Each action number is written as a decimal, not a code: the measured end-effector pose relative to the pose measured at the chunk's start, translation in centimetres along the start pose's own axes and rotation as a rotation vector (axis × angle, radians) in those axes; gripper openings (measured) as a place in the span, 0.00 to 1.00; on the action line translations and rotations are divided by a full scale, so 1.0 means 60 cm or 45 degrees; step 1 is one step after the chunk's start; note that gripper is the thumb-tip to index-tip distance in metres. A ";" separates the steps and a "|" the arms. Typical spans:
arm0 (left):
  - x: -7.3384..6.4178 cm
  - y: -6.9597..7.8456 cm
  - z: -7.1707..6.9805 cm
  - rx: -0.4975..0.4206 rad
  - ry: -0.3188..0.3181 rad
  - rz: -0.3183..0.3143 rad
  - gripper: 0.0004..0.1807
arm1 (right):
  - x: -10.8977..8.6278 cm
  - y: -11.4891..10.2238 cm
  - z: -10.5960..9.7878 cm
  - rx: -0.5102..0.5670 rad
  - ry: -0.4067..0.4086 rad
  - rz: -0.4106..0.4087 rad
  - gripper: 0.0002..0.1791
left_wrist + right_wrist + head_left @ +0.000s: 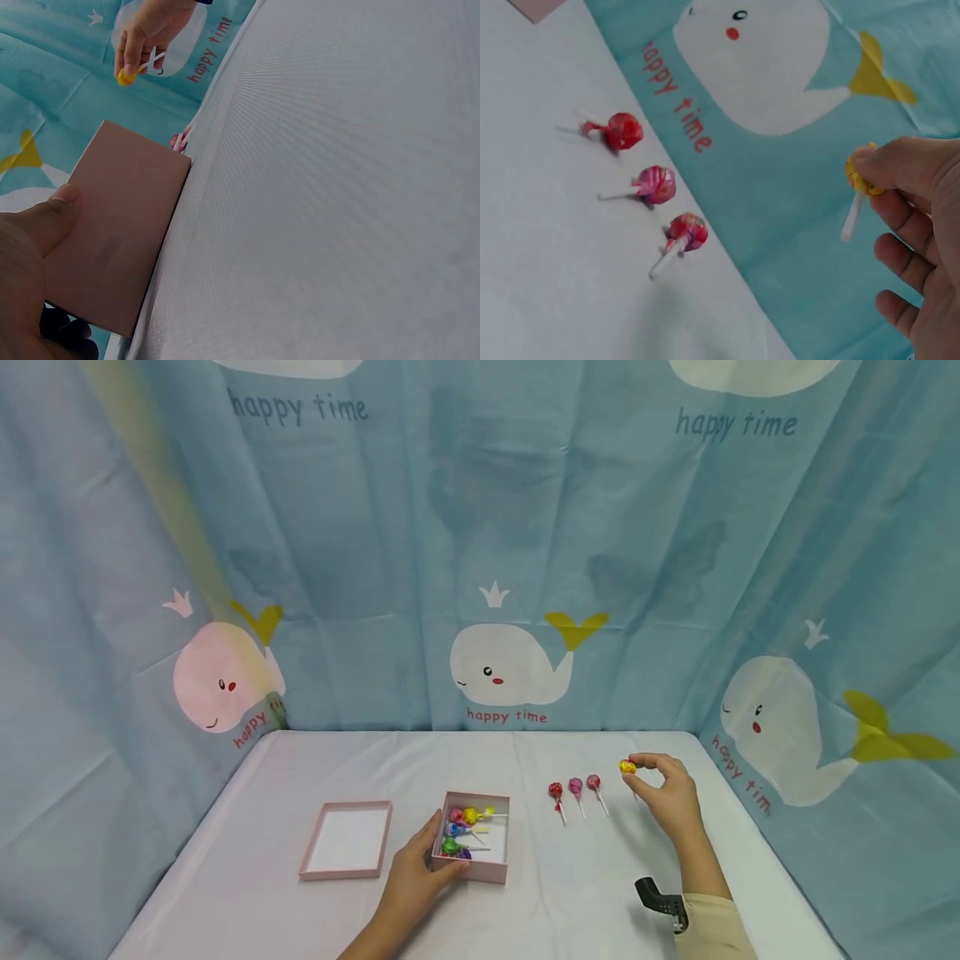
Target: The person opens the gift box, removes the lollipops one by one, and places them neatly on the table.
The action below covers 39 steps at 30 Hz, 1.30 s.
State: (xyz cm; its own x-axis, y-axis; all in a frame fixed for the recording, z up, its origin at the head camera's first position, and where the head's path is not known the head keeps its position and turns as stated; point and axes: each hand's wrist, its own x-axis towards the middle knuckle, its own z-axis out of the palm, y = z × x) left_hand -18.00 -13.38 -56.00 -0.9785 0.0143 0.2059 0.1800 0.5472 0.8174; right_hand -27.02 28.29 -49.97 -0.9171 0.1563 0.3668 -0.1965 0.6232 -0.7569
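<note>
Right grip (670, 795) pinches a yellow-wrapped lollipop (627, 767) between thumb and fingers, holding it by its head above the far right part of the desk (555, 897), the white stick angled downward. Left grip (415, 870) holds the near left corner of an open pink box (487, 873), thumb on the near wall and fingers along the left wall. Inside, wrapped lollipops (453, 832) crowd the left half, among them pink, yellow, blue and green heads; those by the near wall overlap and look partly hidden, so I cannot count them surely. Between the box and the right grip, a red lollipop (555, 790), a pink lollipop (575, 786) and a pinkish-red lollipop (594, 782) lie in a row, well apart from the box, heads far and sticks near. Left of the box lies a shallow pink lid (347, 841), its white inside facing up. Behind the desk hangs a blue whale-print curtain (375, 668).
</note>
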 end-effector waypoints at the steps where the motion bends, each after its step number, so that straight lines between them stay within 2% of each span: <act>1: 0.000 0.000 -0.001 -0.003 -0.001 -0.005 0.58 | 0.000 0.003 0.001 0.002 -0.003 0.000 0.17; 7: 0.001 -0.003 0.000 -0.017 0.002 0.013 0.57 | 0.000 0.023 0.010 -0.021 -0.020 0.002 0.18; 12: 0.001 -0.003 -0.002 -0.009 0.012 0.011 0.57 | 0.012 0.044 0.020 -0.035 -0.055 -0.013 0.18; 20: 0.001 -0.004 0.001 -0.029 0.021 0.033 0.57 | 0.030 0.078 0.044 0.037 -0.143 0.161 0.19; 24: 0.001 -0.005 0.000 -0.024 0.016 0.005 0.57 | 0.039 0.093 0.053 0.049 -0.190 0.217 0.19; 28: 0.000 -0.006 0.000 -0.020 -0.004 -0.022 0.58 | 0.047 0.106 0.062 0.048 -0.205 0.243 0.18; 39: 0.003 -0.008 0.001 0.004 0.000 0.007 0.58 | 0.057 0.122 0.078 -0.002 -0.258 0.249 0.17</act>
State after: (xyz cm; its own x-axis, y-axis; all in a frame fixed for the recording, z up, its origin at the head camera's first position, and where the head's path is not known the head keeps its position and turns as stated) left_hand -18.25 -13.60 -56.41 -0.9774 0.0172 0.2107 0.1852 0.5498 0.8145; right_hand -33.21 29.79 -56.83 -0.9882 0.1177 0.0981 -0.0085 0.5972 -0.8020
